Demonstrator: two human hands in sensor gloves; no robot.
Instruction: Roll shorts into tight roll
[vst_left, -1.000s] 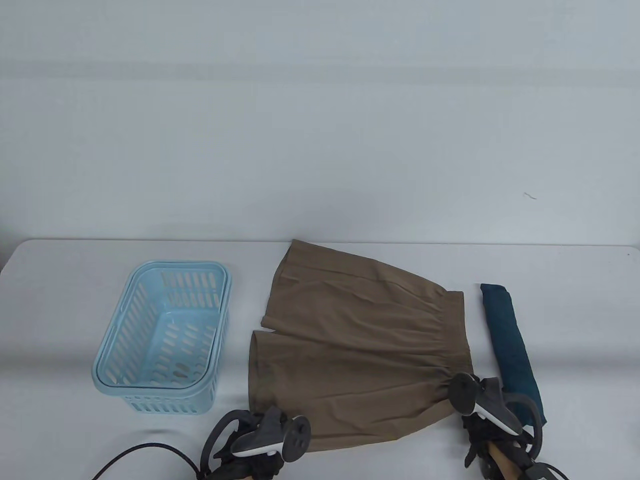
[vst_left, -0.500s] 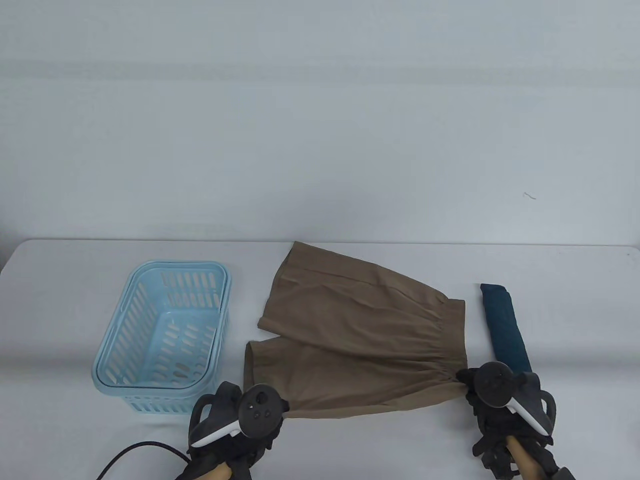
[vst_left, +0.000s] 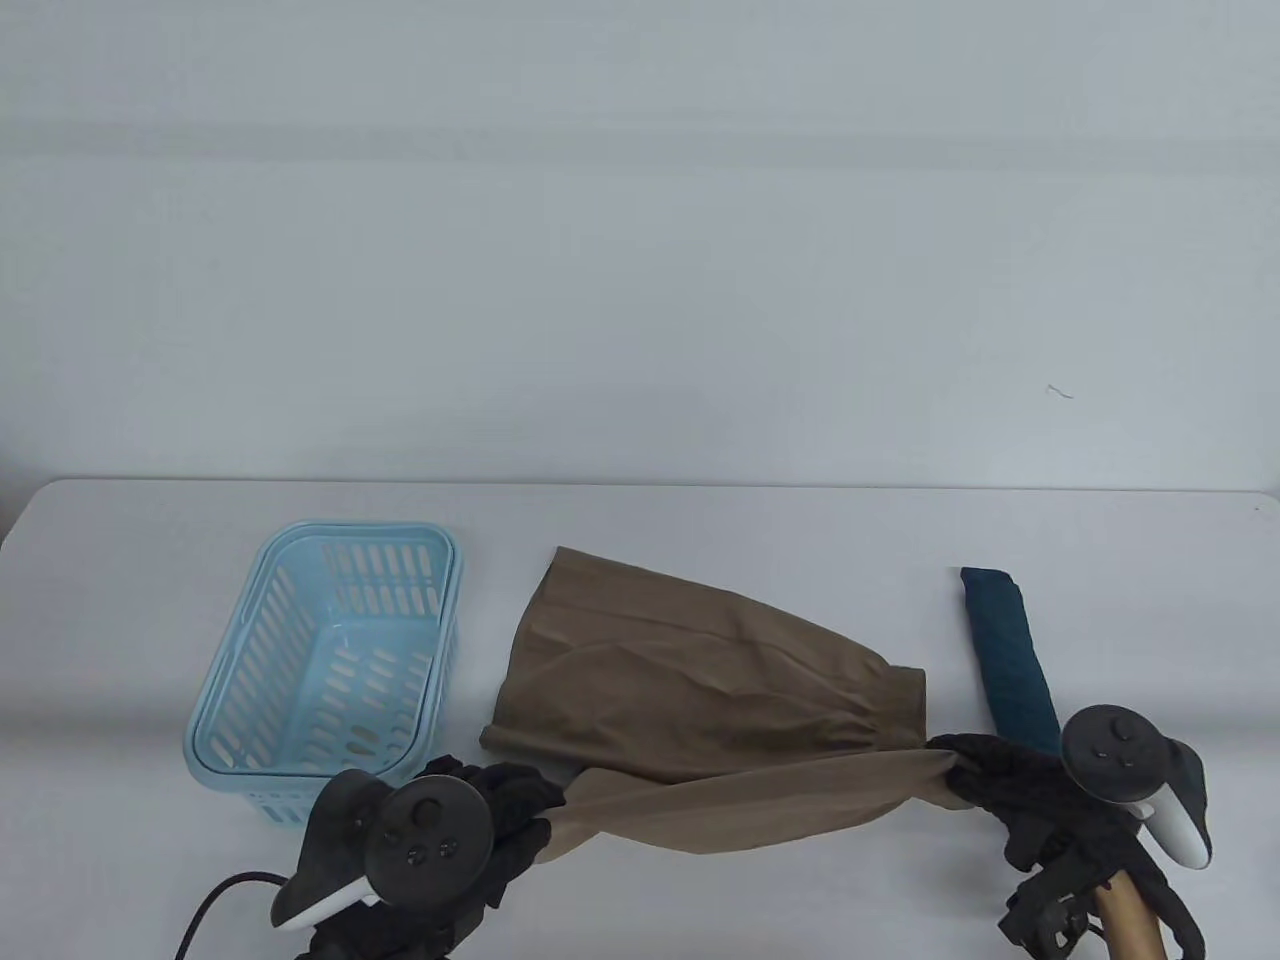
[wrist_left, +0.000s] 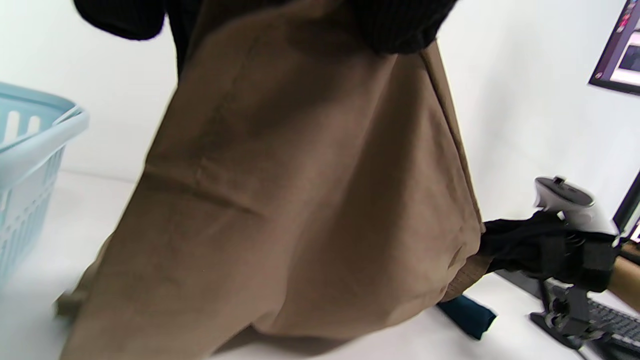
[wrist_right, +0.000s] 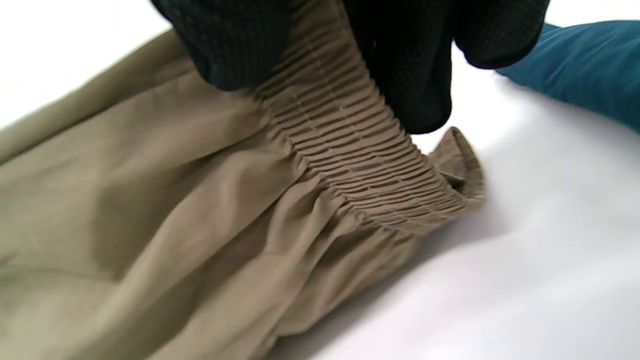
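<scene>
Shorts: one pair, brown, centre of white table, near edge lifted and stretched taut between both hands, far part draped on the surface. Left to right: one light-blue slotted basket, well left of shorts. Left hand: fingers curled round leg hem, gripping firmly; fingertips hidden by tracker in table view, cut off at top edge in left wrist view. Right hand: thumb and fingers pinching gathered elastic waistband, clear in right wrist view. One dark-teal fabric roll just beyond right hand, near end hidden behind glove. One black cable, cut off at bottom edge.
</scene>
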